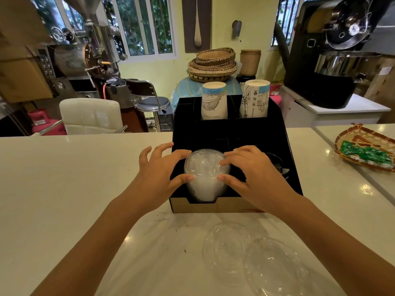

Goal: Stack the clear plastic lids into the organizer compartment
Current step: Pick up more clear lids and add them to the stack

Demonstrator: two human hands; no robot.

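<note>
A black organizer (286, 159) stands on the white counter in front of me. A stack of clear plastic lids (205, 174) sits in its front left compartment. My left hand (158, 171) touches the stack's left side with thumb and forefinger, the other fingers spread. My right hand (250, 171) touches the stack's right side the same way. Two more clear lids lie flat on the counter near me: one (226, 248) at the left, one (275, 268) overlapping it at the right.
Two stacks of paper cups (213, 101) (255, 99) stand in the organizer's rear compartments. A dark lid (275, 163) lies in the front right compartment. A woven tray (363, 150) with green packets sits at the right. Chairs and coffee roasters stand beyond the counter.
</note>
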